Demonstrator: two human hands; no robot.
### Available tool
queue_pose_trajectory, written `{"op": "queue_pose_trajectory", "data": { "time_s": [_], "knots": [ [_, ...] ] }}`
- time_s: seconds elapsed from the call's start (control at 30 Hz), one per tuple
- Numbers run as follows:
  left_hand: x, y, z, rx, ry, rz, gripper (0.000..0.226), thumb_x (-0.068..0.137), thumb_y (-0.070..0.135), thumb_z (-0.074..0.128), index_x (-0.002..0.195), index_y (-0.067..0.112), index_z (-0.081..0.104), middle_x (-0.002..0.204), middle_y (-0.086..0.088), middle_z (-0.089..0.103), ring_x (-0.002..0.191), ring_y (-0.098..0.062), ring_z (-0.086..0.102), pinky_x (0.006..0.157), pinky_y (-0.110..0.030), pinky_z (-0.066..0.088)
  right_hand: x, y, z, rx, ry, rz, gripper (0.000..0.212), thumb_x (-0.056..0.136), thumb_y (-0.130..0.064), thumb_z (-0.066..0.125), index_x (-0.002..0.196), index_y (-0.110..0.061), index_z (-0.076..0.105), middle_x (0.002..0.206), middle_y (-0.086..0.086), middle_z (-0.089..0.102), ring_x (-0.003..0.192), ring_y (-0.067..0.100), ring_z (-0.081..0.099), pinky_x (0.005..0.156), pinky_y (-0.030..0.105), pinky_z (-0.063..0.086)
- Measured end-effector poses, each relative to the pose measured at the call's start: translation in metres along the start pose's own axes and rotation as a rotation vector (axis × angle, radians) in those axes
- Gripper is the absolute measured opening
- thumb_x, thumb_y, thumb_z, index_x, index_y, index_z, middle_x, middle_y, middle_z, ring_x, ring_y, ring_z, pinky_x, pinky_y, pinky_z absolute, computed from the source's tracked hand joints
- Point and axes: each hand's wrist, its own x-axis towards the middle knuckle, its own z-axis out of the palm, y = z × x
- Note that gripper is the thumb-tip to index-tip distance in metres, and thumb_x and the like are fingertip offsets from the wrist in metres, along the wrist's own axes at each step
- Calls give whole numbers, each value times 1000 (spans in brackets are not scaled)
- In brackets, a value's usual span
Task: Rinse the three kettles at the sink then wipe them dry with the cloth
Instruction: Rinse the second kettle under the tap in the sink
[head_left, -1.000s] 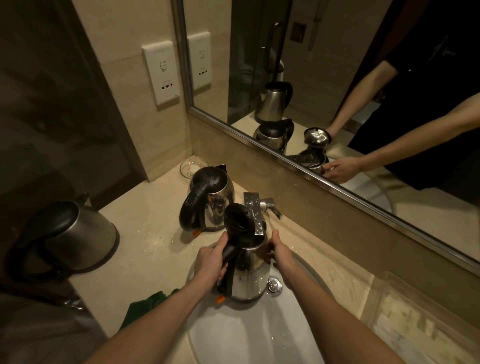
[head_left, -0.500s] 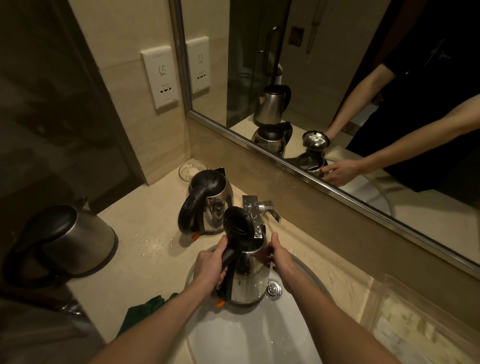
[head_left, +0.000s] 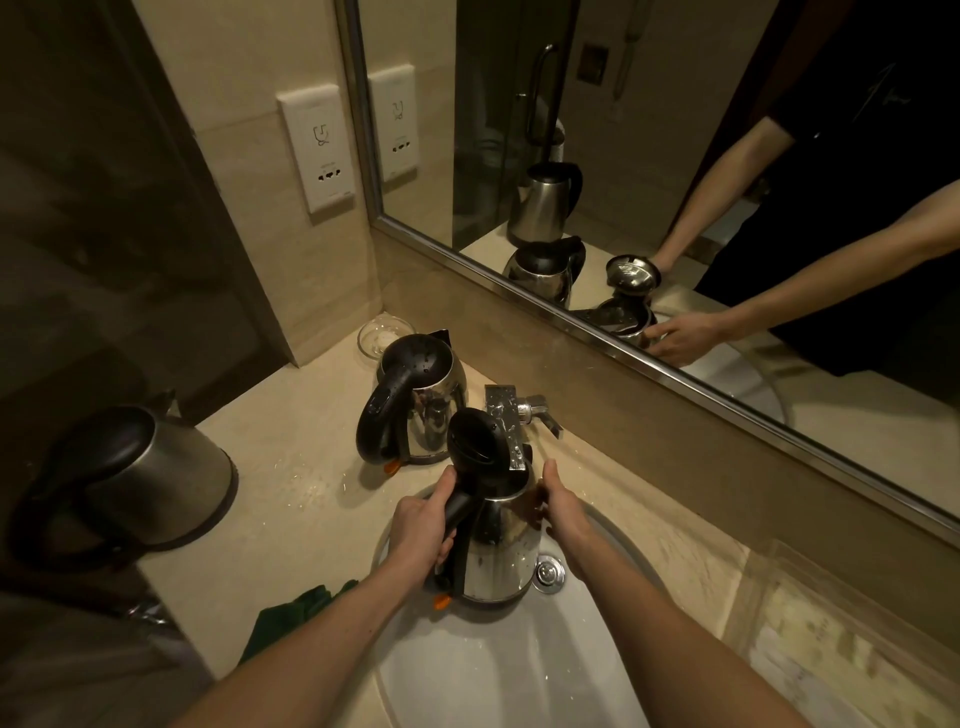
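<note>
Left grip (head_left: 421, 525) clenched round the black handle of the held kettle (head_left: 498, 551); right grip (head_left: 563, 512) cupped on the steel body at its 3 o'clock side, thumb up by the rim, fingers wrapped round the far side per the mirror (head_left: 675, 156) reflection; so both grasping the same kettle.

Held kettle upright over the sink (head_left: 519, 675) basin, lid (head_left: 475, 441) flipped open and standing up at 12 o'clock; tap (head_left: 511, 415) spout sits right over the open mouth; can't tell if water is running; can't tell if the base rests on the basin or hangs just above it. Drain plug (head_left: 549, 571) just beside the base at 4 o'clock; orange tab at the foot of the handle, 7 o'clock.

Second kettle (head_left: 421, 400) upright on the counter (head_left: 291, 467), lid closed, droplets on the lid, at 11 o'clock from the held one, near but apart. Third kettle (head_left: 135, 478) well apart at 9 o'clock, near the counter's left edge, lid closed. Green cloth (head_left: 296, 618) bunched on the counter at 8 o'clock, partly under the left forearm.

Glass dish (head_left: 384, 335) in the corner behind the second kettle, 12 o'clock of it; socket plate (head_left: 317, 150) on the wall above; clear tray (head_left: 831, 649) on the counter at 4 o'clock, contents blurred.
</note>
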Motion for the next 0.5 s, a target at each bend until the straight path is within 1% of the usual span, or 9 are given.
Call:
{"op": "queue_pose_trajectory", "data": {
  "time_s": [0.3,0.43,0.5],
  "knots": [
    [1,0,1,18,0,-2,59,95,58,52,65,8,56,42,-1,47,34,-12,44,41,-23,36,0,0,-2,24,-1,1,65,103,-47,17,132,-1,51,136,17,52,129,27,46,110,37,26],
    [2,1,2,21,-3,-3,60,95,59,51,63,9,55,42,-1,47,34,-13,43,42,-24,37,3,1,-2,23,3,1,65,102,-49,18,126,-2,56,133,16,55,120,25,50,109,37,28],
    [2,1,2,18,-7,-1,60,95,59,51,62,9,54,42,-1,46,34,-13,43,43,-24,37,4,1,-2,31,4,1,65,102,-49,19,124,-1,58,132,16,56,121,25,50,109,36,27]
  ]
}}
